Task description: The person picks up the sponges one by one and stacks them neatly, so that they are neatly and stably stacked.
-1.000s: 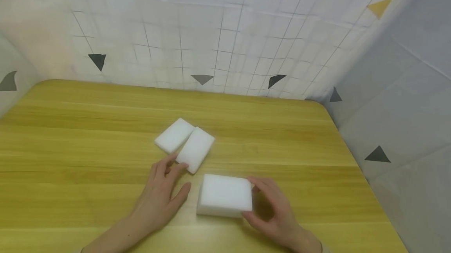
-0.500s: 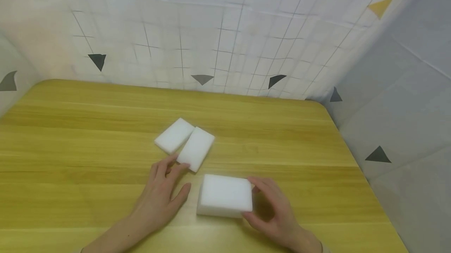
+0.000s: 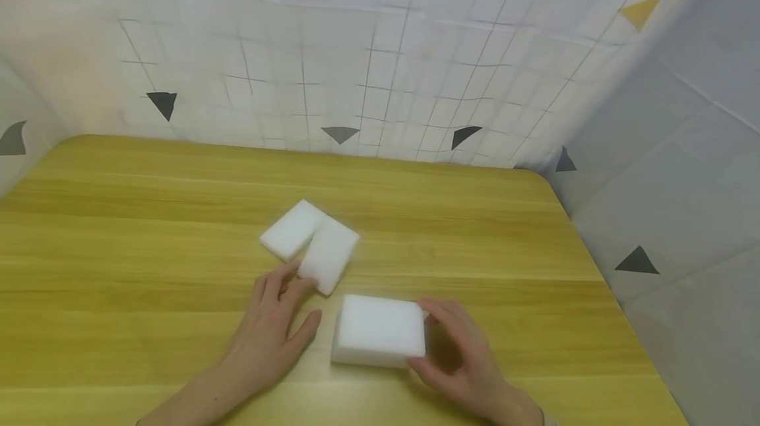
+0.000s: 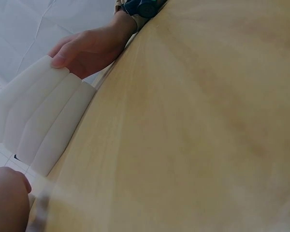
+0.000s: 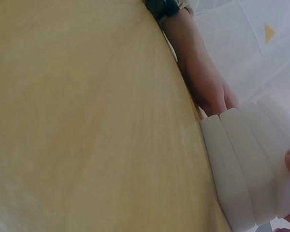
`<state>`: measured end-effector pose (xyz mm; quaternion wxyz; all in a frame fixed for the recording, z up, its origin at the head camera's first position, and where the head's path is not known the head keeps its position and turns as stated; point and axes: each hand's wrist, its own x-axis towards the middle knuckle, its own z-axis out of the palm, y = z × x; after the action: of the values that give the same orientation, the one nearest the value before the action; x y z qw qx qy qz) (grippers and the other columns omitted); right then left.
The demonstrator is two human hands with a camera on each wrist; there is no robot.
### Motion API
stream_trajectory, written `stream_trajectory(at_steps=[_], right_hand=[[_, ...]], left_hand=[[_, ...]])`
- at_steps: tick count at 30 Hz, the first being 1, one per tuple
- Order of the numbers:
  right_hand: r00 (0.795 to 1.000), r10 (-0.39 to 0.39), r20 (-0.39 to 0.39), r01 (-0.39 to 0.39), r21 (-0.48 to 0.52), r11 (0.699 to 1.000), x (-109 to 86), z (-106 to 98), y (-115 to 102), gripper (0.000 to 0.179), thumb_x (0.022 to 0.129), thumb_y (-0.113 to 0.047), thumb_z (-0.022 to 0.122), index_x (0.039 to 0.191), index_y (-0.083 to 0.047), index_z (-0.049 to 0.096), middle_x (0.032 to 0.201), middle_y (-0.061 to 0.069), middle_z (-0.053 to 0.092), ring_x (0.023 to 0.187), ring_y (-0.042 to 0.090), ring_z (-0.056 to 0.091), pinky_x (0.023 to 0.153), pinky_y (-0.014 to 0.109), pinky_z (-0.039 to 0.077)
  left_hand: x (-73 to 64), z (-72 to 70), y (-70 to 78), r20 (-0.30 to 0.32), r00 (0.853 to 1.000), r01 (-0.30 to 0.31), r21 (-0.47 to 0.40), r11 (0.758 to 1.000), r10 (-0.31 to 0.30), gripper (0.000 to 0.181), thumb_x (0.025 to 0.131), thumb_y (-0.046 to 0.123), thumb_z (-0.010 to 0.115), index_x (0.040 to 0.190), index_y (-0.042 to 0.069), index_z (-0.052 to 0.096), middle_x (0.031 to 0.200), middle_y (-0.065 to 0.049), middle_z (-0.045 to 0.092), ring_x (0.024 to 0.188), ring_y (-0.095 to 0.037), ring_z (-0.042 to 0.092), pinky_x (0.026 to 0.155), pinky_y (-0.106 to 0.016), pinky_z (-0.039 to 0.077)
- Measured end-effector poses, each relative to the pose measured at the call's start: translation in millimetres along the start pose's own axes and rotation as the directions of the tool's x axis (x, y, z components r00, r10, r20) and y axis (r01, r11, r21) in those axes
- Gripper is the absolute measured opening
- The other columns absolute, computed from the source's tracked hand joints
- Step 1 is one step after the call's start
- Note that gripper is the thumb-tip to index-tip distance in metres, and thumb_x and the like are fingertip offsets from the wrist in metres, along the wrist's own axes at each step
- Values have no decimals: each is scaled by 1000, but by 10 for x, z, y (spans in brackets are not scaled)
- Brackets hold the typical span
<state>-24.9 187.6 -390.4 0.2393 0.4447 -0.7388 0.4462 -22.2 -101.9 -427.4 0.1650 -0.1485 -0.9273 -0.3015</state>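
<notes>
Several white melamine sponges form a stack (image 3: 380,330) on the table's near side. My right hand (image 3: 466,357) holds the stack's right end, thumb on the near corner and fingers at the far one. Two more sponges lie flat beyond, the farther sponge (image 3: 293,228) slanting and the nearer sponge (image 3: 330,251) against its right side. My left hand (image 3: 267,330) touches that nearer sponge at its near left corner with the fingertips, thumb held apart. In the left wrist view the layered stack (image 4: 43,111) shows side-on, my right thumb over its upper layers.
The wood-grain table (image 3: 505,235) has rounded far corners. Behind it hangs a white grid-patterned sheet (image 3: 332,63) with dark and yellow triangles, and a pale sheet (image 3: 683,215) runs along the right side.
The sponge under my left fingertips has shifted slightly leftward and turned a little, closer against the farther sponge. My right hand and the stack have stayed in place.
</notes>
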Motion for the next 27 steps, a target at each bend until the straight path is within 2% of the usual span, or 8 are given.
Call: stream_trajectory(at_steps=[7,12,17,20,24,27], right_hand=[[1000,8,3,-8,-6,1000,-5,1,-9,57,79,-19,75,118,16,52,111,18,60,92,19,53,84,20,46],[1000,15,8,-15,-18,1000,-5,0,-20,56,80,-19,74,119,15,52,112,18,59,92,19,53,84,20,46],[1000,18,7,-18,-21,1000,-3,0,-25,56,80,-19,73,119,15,52,111,18,59,91,20,53,84,20,46],[1000,23,10,-22,-18,1000,-1,-1,-29,56,80,-19,74,119,15,52,112,18,59,93,19,53,84,20,46],[1000,28,12,-28,-17,999,0,-6,-31,57,80,-18,74,119,15,52,112,18,59,93,19,53,85,20,46],[1000,28,12,-28,-19,999,-4,-7,-27,57,79,-19,75,119,15,52,110,18,59,93,19,53,86,21,46]], left_hand=[[-6,-17,13,0,1000,-18,-7,1000,18,31,88,29,62,117,18,57,140,-7,36,125,-24,32,96,-45,40],[-12,-16,5,5,1000,-20,-11,1000,21,33,89,29,61,119,17,55,140,-6,36,125,-24,32,96,-46,40],[-9,-14,-4,-10,999,-50,-19,999,50,39,88,29,62,122,14,51,139,-8,38,122,-25,34,95,-45,39],[-8,-10,-9,-11,998,-59,-14,998,59,49,87,30,62,130,12,47,140,-9,37,123,-26,33,95,-45,39],[-2,3,-16,19,998,-57,29,998,57,62,89,33,60,144,18,36,145,-10,32,126,-28,31,97,-49,39],[1,13,-18,34,997,-65,60,996,63,62,90,34,58,145,22,34,147,-10,30,127,-30,30,98,-52,38]])
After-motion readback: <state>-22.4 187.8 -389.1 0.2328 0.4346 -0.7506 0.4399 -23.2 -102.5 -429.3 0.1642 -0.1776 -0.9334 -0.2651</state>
